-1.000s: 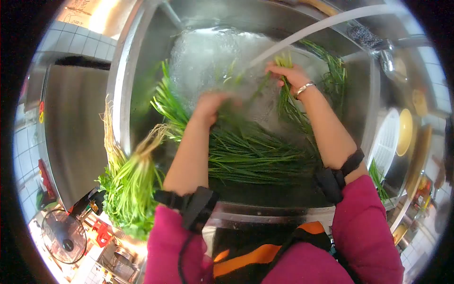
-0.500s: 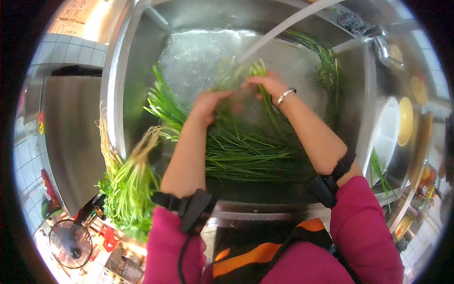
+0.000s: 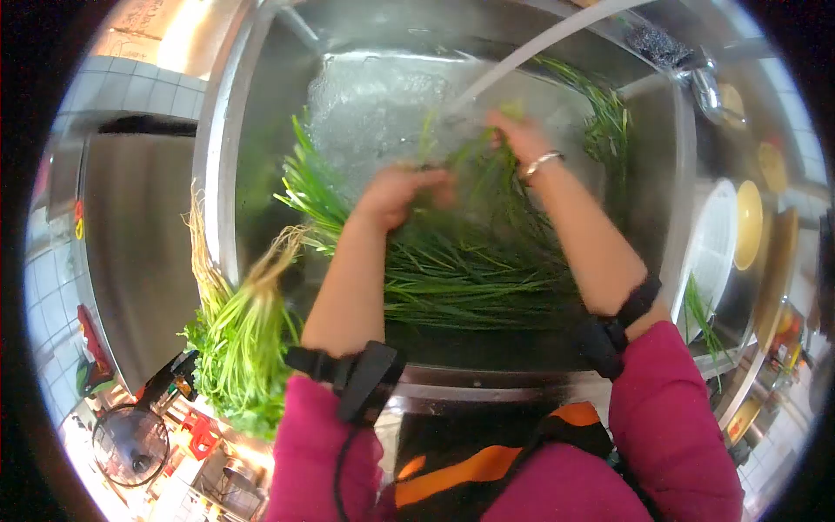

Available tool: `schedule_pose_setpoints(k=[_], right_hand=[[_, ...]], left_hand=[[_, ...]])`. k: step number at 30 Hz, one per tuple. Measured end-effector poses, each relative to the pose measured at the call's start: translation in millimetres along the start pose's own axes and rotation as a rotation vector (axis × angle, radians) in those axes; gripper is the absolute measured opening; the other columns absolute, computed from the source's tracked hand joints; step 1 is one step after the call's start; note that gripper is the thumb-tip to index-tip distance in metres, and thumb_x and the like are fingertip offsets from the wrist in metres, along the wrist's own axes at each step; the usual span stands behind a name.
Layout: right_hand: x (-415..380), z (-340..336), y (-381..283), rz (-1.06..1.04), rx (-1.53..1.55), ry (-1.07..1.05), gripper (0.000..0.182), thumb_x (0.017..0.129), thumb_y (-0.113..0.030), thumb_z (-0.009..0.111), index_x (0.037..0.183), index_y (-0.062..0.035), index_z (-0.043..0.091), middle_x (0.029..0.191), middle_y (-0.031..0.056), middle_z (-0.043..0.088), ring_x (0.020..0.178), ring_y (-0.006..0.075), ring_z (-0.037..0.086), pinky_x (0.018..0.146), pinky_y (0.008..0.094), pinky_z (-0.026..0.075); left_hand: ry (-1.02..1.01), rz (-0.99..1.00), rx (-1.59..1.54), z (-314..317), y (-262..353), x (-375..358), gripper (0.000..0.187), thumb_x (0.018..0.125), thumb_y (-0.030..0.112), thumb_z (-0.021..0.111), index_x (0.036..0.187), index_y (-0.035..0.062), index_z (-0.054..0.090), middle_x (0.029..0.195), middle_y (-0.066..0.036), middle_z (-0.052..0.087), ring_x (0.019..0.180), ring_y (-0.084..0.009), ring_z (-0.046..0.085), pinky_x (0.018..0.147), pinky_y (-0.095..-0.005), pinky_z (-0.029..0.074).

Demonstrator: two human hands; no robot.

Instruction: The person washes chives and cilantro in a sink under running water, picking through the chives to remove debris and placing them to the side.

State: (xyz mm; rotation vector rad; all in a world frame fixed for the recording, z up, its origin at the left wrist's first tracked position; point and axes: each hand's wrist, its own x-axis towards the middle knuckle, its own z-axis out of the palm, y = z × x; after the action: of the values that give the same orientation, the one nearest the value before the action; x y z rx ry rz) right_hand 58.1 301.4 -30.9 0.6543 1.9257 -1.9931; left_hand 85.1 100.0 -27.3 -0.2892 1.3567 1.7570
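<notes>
Over a water-filled metal sink (image 3: 248, 174), my right hand (image 3: 519, 143) is closed on a few strands of garlic chives (image 3: 491, 170) that trail down toward the water. Lower and to the left is my left hand (image 3: 400, 196), its fingers pointing right and smeared by motion. Chive strands lie close to those fingers, but a grip cannot be made out. A large heap of garlic chives (image 3: 470, 278) floats along the near side of the sink, below both hands. Its paler ends fan up beside my left wrist.
More long greens (image 3: 604, 109) float along the sink's right side. A pale hose-like tube (image 3: 548, 48) slants down into the water. Leafy greens with roots (image 3: 248, 339) hang at the left front corner. On the right stand a white basket (image 3: 709, 244) and a faucet (image 3: 704, 91).
My right hand has moved up and a little right, away from my left hand, drawing chive strands with it. My left hand has shifted slightly right. The view has shifted slightly.
</notes>
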Motion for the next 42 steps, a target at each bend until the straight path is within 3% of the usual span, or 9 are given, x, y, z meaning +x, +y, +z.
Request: schedule_pose_setpoints(k=[7,10,13,15,19,26,29,35,42], right_hand=[[-47.1,-100.8,-81.6,-0.178,0.351,-0.017,0.017,0.076,-0.019,0.053,0.074,-0.0029,0.048,0.055,0.0024,0.045,0.053,0.0168,0.049,0.055,0.0352,0.044],[-94.7,-92.8,-128.9,-0.312,-0.215,0.251,0.017,0.074,-0.018,0.056,0.073,-0.0025,0.05,0.05,-0.0004,0.039,0.044,0.0104,0.041,0.049,0.0267,0.04],[-100.7,-118.6,-156.0,-0.393,0.238,0.244,0.02,0.075,-0.021,0.054,0.075,-0.0013,0.055,0.048,-0.0006,0.041,0.041,0.0078,0.04,0.04,0.0214,0.033],[-121.6,-112.5,-170.0,-0.395,-0.392,0.259,0.02,0.075,-0.021,0.053,0.079,-0.0018,0.057,0.048,-0.0008,0.041,0.04,0.007,0.041,0.039,0.0201,0.032],[-93.2,-76.8,-126.6,0.12,-0.706,-0.277,0.016,0.072,-0.016,0.055,0.071,-0.0005,0.053,0.054,0.0044,0.052,0.045,0.012,0.051,0.039,0.0249,0.042],[-34.5,-29.9,-32.8,0.216,-0.885,-0.245,0.018,0.07,-0.017,0.054,0.074,0.0008,0.054,0.067,0.0109,0.058,0.048,0.0158,0.056,0.048,0.0272,0.045],[-23.7,-33.3,-19.7,0.035,-1.216,-0.323,0.023,0.067,-0.022,0.057,0.077,-0.0008,0.056,0.069,0.0085,0.06,0.051,0.0143,0.056,0.051,0.0258,0.044],[-55.0,-70.8,-86.8,-0.09,-0.364,-0.116,0.024,0.071,-0.014,0.056,0.094,-0.0056,0.053,0.072,0.0034,0.06,0.055,0.009,0.054,0.045,0.0186,0.037],[-84.9,-115.1,-140.9,-0.597,-1.145,0.198,0.045,0.074,-0.013,0.051,0.116,-0.0062,0.036,0.083,0.0141,0.057,0.06,0.0228,0.056,0.052,0.033,0.043]], left_hand=[[-0.075,0.004,-0.149,8.2,12.9,-12.7,0.03,0.074,0.008,0.052,0.104,0.0025,0.048,0.092,-0.01,0.055,0.069,-0.0184,0.056,0.062,-0.029,0.047],[-0.153,0.056,-0.099,12.3,15.2,-12.3,0.03,0.075,0.008,0.051,0.104,0.0027,0.047,0.095,-0.01,0.055,0.075,-0.0197,0.056,0.063,-0.0295,0.047],[-0.106,0.013,-0.119,15.4,13.7,-16.6,0.031,0.075,0.009,0.051,0.105,0.0016,0.047,0.098,-0.01,0.054,0.081,-0.02,0.055,0.064,-0.0296,0.046],[-0.117,0.026,-0.114,13.4,15.4,-16.7,0.031,0.076,0.011,0.051,0.105,-0.0003,0.047,0.099,-0.01,0.053,0.083,-0.0201,0.054,0.064,-0.0298,0.046],[-0.071,-0.04,-0.052,2.2,8.0,-7.3,0.032,0.077,0.016,0.05,0.103,-0.0018,0.047,0.1,-0.011,0.053,0.086,-0.0197,0.053,0.068,-0.0321,0.045],[-0.117,-0.028,-0.4,-1.4,11.2,-10.0,0.042,0.074,0.021,0.048,0.108,-0.0021,0.04,0.107,-0.013,0.048,0.099,-0.0245,0.045,0.082,-0.0398,0.036],[-0.2,0.008,-0.384,-11.9,11.6,-12.1,0.039,0.071,0.016,0.049,0.105,-0.0037,0.041,0.105,-0.013,0.049,0.098,-0.0252,0.045,0.081,-0.04,0.037],[-0.017,-0.021,-0.221,-17.1,1.2,-5.4,0.023,0.069,0.007,0.051,0.09,-0.0016,0.052,0.089,-0.01,0.055,0.082,-0.0206,0.052,0.072,-0.035,0.042],[-0.028,0.097,-0.158,-5.3,2.8,-0.9,0.019,0.071,0.012,0.058,0.086,0.0028,0.053,0.08,-0.006,0.056,0.075,-0.0154,0.052,0.067,-0.0287,0.042]])
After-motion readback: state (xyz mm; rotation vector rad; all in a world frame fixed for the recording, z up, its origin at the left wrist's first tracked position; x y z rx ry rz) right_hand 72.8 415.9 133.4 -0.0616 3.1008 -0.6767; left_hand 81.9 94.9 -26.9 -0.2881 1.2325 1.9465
